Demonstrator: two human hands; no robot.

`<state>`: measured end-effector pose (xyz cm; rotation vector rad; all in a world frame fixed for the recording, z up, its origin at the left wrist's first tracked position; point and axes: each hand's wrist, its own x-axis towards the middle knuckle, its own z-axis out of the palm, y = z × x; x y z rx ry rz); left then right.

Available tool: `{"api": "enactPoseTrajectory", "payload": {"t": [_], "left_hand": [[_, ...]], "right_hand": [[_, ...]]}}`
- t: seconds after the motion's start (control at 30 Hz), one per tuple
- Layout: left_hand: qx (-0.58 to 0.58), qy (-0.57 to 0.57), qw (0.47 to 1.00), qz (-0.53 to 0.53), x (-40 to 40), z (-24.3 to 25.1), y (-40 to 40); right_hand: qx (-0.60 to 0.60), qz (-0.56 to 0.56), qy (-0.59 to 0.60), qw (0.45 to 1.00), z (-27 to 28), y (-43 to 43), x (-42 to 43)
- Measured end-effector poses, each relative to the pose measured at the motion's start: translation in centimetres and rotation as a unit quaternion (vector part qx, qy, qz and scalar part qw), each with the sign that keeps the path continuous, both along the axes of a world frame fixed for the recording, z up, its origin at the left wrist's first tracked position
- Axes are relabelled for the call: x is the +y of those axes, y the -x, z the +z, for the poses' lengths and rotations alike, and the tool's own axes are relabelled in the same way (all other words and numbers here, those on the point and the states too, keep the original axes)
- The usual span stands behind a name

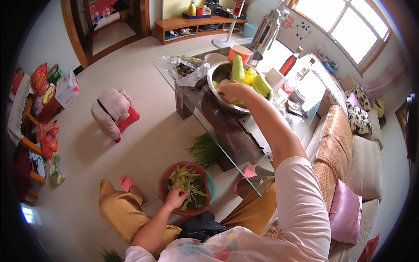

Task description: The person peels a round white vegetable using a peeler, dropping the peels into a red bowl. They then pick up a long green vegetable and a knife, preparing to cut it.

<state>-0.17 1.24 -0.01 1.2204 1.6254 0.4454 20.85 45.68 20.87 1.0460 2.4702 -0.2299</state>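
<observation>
My right hand (233, 91) reaches over the near rim of a large metal bowl (212, 95) on the glass table, fingers bent down inside; whether it holds anything is hidden. The bowl holds a pale green squash (238, 68), a yellow blossom or wrapper (250, 76), cut green pieces (262, 84) and round pale pieces. My left hand (176, 197), fingers curled, is over a red basin (163, 177) of green and pale peelings (188, 183) between my knees; I cannot tell if it grips a scrap. A broad-bladed knife (254, 131) lies near the table's edge.
On the glass table (212, 131) stand a plastic bag of grapes (186, 69), an orange-rimmed bowl (240, 52), a red bottle (290, 62) and a metal flask (265, 31). Green stalks (206, 149) lie below. A padded stool (111, 111) stands left; a sofa (334, 140) is at right.
</observation>
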Motion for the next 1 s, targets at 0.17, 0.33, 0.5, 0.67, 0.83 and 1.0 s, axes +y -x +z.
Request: {"api": "enactPoseTrajectory", "payload": {"t": [0.17,0.33,0.5,0.67,0.83,1.0], "left_hand": [[0.04,-0.042,0.998,0.007,-1.8,-0.3,0.8],[0.016,-0.067,0.996,0.048,-1.5,0.8,1.8],[-0.183,-0.171,0.961,0.121,-1.1,3.4,2.1],[-0.541,-0.093,0.819,0.166,-1.0,10.2,1.2],[-0.475,-0.078,0.848,0.223,-2.1,9.3,1.0],[-0.441,-0.054,0.872,0.207,-1.9,6.2,0.7]], "right_hand": [[0.083,0.082,0.013,0.993,2.1,-1.2,1.6],[0.27,-0.034,-0.127,0.954,8.8,-3.3,-2.6],[0.543,-0.297,0.264,0.74,8.8,-0.4,-18.6],[0.554,-0.344,0.47,0.595,-1.1,-0.8,-31.9],[0.501,-0.364,0.502,0.603,-9.3,0.3,-36.6],[0.44,-0.351,0.486,0.669,-11.7,0.8,-37.4]]}}
